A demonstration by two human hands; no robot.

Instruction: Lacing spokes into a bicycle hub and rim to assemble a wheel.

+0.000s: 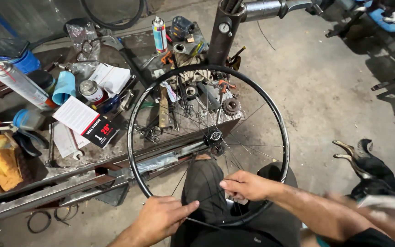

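**Bicycle wheel: rim steadied on the lap, spokes under the fingers**

Head view. The bicycle wheel stands upright in front of us, its lower rim resting against our knees, the hub roughly level with the bench edge. We judge that this position keeps both sides of the spokes within reach.

Our left hand lies at the lower left of the rim, fingers curled and nearly closed, thumb and forefinger pinching a loose thin spoke that runs across our lap. Our right hand sits inside the wheel, just above the lower rim, fingers bent and closed lightly on the laced spokes; we cannot tell which one it grips.

Behind the wheel, the metal workbench carries spray cans, a small sprocket, loose tools and a printed box. A black dog lies on the concrete floor to our right, well apart from the wheel.
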